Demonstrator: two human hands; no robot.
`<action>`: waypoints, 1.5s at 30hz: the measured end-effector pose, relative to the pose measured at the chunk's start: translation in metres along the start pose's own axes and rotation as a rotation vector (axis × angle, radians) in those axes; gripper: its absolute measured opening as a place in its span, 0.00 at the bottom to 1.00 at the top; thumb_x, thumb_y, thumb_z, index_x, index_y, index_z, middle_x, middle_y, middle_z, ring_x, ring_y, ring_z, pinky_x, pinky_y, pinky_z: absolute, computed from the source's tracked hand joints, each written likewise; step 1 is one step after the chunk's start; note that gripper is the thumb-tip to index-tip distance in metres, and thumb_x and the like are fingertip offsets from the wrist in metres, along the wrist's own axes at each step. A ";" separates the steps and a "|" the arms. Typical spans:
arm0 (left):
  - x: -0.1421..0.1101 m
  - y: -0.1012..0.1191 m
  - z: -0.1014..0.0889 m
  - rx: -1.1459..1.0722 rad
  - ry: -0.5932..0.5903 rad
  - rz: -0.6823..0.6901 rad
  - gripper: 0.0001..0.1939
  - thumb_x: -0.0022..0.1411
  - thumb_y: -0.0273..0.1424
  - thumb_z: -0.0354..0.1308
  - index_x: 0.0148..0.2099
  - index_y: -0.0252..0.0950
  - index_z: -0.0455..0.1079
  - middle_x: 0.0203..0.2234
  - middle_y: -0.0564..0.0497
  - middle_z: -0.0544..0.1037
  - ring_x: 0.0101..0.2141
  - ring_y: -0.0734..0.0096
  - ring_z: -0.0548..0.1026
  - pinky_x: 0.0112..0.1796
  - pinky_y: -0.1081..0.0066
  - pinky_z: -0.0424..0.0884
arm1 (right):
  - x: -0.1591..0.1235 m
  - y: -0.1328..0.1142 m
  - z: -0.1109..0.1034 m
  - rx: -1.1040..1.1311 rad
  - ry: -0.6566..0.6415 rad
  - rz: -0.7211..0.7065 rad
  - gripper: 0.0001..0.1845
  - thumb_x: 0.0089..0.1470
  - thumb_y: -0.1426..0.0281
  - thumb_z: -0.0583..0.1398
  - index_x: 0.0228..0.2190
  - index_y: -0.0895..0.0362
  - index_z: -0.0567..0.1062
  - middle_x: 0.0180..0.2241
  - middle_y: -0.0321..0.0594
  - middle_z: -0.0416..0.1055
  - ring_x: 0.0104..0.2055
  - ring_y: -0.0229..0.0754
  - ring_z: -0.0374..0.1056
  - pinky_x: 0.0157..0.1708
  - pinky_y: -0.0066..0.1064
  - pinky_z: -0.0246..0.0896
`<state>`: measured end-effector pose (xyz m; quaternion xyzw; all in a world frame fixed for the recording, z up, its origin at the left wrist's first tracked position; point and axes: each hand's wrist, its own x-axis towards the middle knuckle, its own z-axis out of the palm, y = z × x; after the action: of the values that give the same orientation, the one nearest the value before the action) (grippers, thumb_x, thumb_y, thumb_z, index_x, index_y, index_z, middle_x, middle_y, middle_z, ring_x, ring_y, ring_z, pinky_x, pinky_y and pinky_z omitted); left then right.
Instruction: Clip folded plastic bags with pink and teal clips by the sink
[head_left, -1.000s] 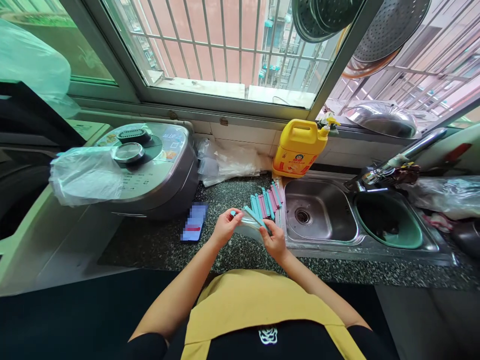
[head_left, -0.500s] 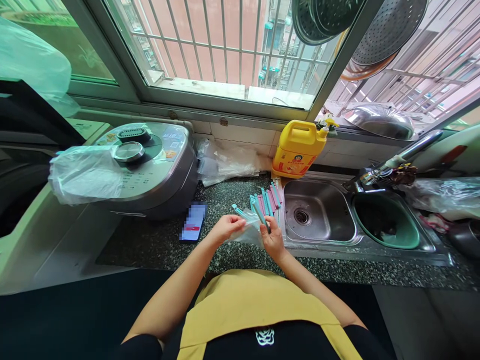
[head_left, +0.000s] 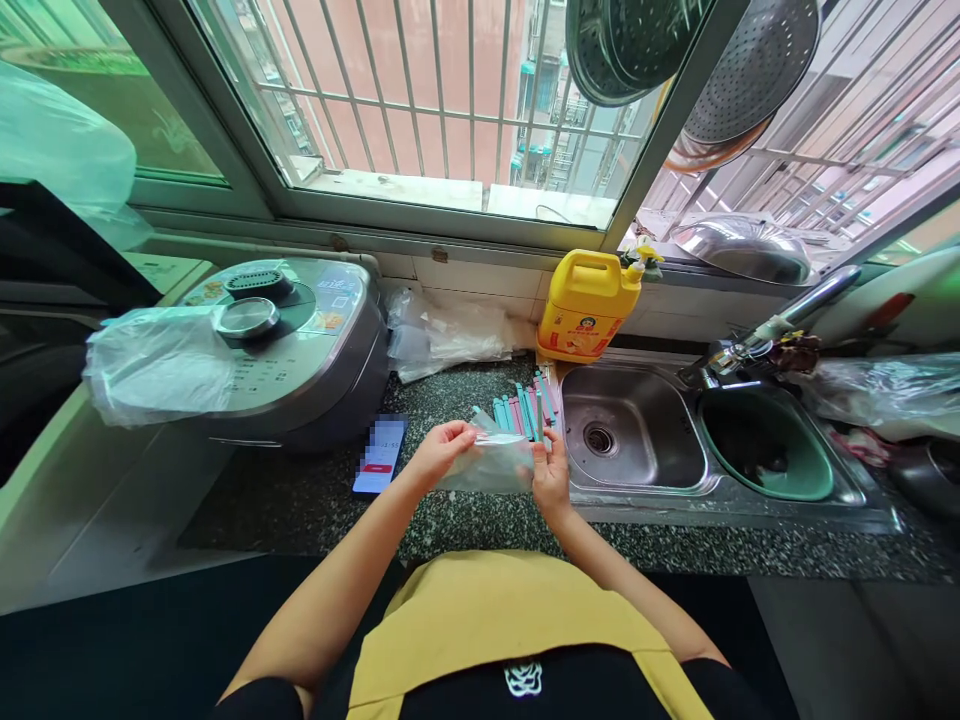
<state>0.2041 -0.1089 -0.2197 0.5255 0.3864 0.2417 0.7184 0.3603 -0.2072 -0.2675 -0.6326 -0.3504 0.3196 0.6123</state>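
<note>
My left hand [head_left: 439, 452] pinches the left edge of a clear plastic bag [head_left: 491, 465] held above the speckled counter [head_left: 300, 490]. My right hand [head_left: 550, 478] grips the bag's right edge together with a teal sealing clip [head_left: 539, 415] that stands nearly upright in its fingers. Just behind the bag, a bunch of teal and pink sealing clips [head_left: 525, 405] lies on the counter next to the sink's left rim.
A steel sink [head_left: 630, 440] with a green basin [head_left: 769, 450] lies to the right, below a tap [head_left: 780, 325]. A yellow detergent jug [head_left: 589, 305] stands at the wall. A pressure cooker [head_left: 292, 345], a phone [head_left: 381, 455] and loose plastic bags [head_left: 442, 335] sit left.
The clip, held across between both hands a second ago, now stands upright in my right hand. My hands have spread the clear bag between them. The view has shifted slightly.
</note>
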 end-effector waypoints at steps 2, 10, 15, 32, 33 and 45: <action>-0.001 0.003 -0.002 -0.025 0.020 0.001 0.21 0.41 0.47 0.61 0.25 0.33 0.65 0.21 0.53 0.73 0.24 0.74 0.69 0.29 0.75 0.62 | 0.006 0.002 -0.002 0.061 0.086 0.045 0.16 0.49 0.58 0.56 0.36 0.54 0.60 0.25 0.31 0.65 0.20 0.31 0.60 0.18 0.22 0.55; -0.002 0.022 -0.013 0.224 -0.085 0.030 0.19 0.47 0.47 0.56 0.22 0.35 0.59 0.16 0.56 0.69 0.21 0.76 0.67 0.25 0.75 0.61 | 0.038 -0.017 -0.025 0.224 -0.064 0.219 0.19 0.39 0.57 0.62 0.31 0.56 0.68 0.20 0.27 0.58 0.17 0.28 0.49 0.17 0.22 0.45; 0.013 0.025 -0.009 0.438 -0.185 0.076 0.18 0.50 0.45 0.53 0.24 0.35 0.62 0.17 0.56 0.69 0.22 0.75 0.66 0.25 0.75 0.61 | 0.054 -0.053 -0.020 -0.241 -0.504 -0.017 0.18 0.33 0.61 0.67 0.28 0.58 0.75 0.26 0.33 0.65 0.26 0.33 0.58 0.24 0.24 0.51; 0.161 0.057 -0.085 0.433 0.266 0.037 0.11 0.46 0.37 0.56 0.22 0.34 0.63 0.16 0.52 0.72 0.17 0.77 0.66 0.23 0.76 0.61 | 0.211 -0.020 0.035 -0.653 -0.170 -0.141 0.12 0.46 0.64 0.54 0.19 0.57 0.68 0.17 0.32 0.63 0.23 0.35 0.58 0.25 0.24 0.50; 0.176 0.066 -0.088 0.475 0.330 0.042 0.09 0.46 0.35 0.55 0.22 0.34 0.63 0.16 0.52 0.72 0.17 0.77 0.66 0.22 0.76 0.61 | 0.223 -0.018 0.044 -0.681 -0.127 -0.107 0.12 0.47 0.64 0.54 0.20 0.57 0.69 0.18 0.33 0.64 0.23 0.36 0.59 0.25 0.24 0.50; 0.289 0.075 -0.105 1.143 0.579 -0.056 0.10 0.54 0.33 0.51 0.34 0.35 0.72 0.35 0.40 0.77 0.40 0.53 0.73 0.36 0.65 0.64 | 0.295 0.028 0.101 -0.827 0.104 0.160 0.14 0.52 0.64 0.52 0.32 0.59 0.73 0.31 0.45 0.72 0.33 0.44 0.67 0.30 0.29 0.55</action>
<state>0.2924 0.1935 -0.2517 0.7289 0.6461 0.1108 0.1976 0.4401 0.0947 -0.2925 -0.8655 -0.3676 0.1662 0.2969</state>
